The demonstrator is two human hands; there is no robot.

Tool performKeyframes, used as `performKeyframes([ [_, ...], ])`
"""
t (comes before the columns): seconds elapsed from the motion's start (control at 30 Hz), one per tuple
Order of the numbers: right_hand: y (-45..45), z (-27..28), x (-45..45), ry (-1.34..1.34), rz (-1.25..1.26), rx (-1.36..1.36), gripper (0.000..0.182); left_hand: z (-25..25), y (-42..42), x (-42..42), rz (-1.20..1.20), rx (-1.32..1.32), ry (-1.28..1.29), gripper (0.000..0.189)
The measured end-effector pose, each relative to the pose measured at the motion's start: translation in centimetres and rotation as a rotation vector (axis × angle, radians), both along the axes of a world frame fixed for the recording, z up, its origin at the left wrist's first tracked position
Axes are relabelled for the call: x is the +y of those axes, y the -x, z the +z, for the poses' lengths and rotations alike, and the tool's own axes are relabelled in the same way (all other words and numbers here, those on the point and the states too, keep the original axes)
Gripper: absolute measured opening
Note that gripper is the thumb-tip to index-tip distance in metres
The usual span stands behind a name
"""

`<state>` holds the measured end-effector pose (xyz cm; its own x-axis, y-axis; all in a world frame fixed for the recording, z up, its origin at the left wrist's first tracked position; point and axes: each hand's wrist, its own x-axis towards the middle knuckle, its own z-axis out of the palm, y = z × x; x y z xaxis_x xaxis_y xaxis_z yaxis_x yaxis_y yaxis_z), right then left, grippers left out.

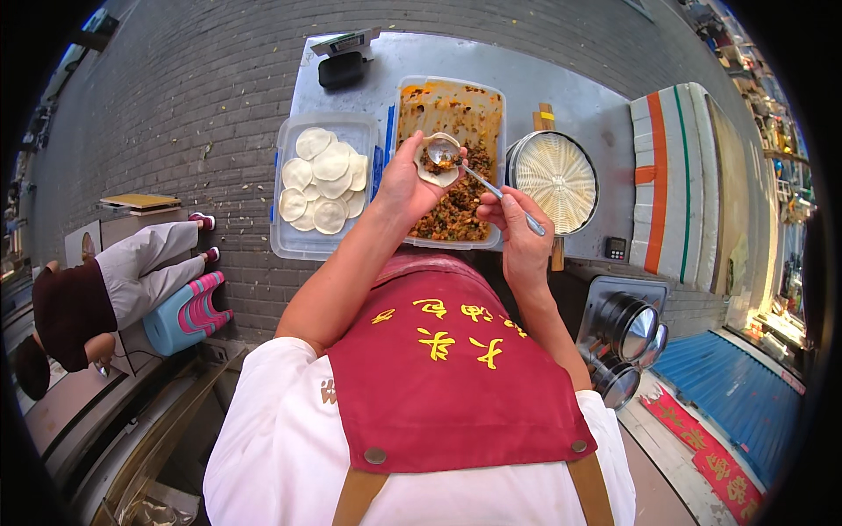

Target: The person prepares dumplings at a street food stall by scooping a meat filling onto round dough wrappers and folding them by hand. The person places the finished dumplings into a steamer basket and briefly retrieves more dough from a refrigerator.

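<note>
Cupped in my left hand is a round dough wrapper with chopped filling on it. My right hand grips the handle of a metal spoon, whose bowl rests over the filling in the wrapper. Beneath both hands stands a plastic tub of chopped filling, its far part mostly scraped bare. To the left, a clear plastic container holds several loose, overlapping dough wrappers. A round woven steamer mat lies in a metal-rimmed steamer at the right.
On the metal table are a black case, a small digital timer and a wooden strip under the steamer. A taped white foam box stands right. Stacked steamers sit lower right. At left, a person stands near stacked plastic stools.
</note>
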<state>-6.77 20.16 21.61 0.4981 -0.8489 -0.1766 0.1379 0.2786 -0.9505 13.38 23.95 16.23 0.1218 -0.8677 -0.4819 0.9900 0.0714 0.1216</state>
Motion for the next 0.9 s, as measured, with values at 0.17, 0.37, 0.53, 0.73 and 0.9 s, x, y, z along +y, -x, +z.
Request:
performKeyframes([
  [0.17, 0.9, 0.9, -0.9, 0.044, 0.008, -0.070, 0.029, -0.9, -1.1, 1.0, 0.171, -0.114, -0.059, 0.044],
  [0.37, 2.1, -2.4, -2.8, 0.463, 0.181, 0.351, 0.018, -2.0, -4.9, 4.6, 0.250, -0.057, -0.124, 0.044],
  [0.53, 0.6, -8.4, -2.6, 0.670, 0.281, 0.504, 0.014, -2.5, -4.9, 6.9, 0.236, -0.073, -0.126, 0.038],
  [0.73, -0.2, -10.4, -2.1, 0.252, 0.211, 0.457, 0.024, -2.4, -4.0, 8.7, 0.207, -0.124, -0.192, 0.043],
  [0.9, -0.3, -11.6, -3.6, -0.202, 0.119, 0.262, 0.027, -2.1, -3.9, 9.7, 0.217, -0.114, -0.197, 0.040],
])
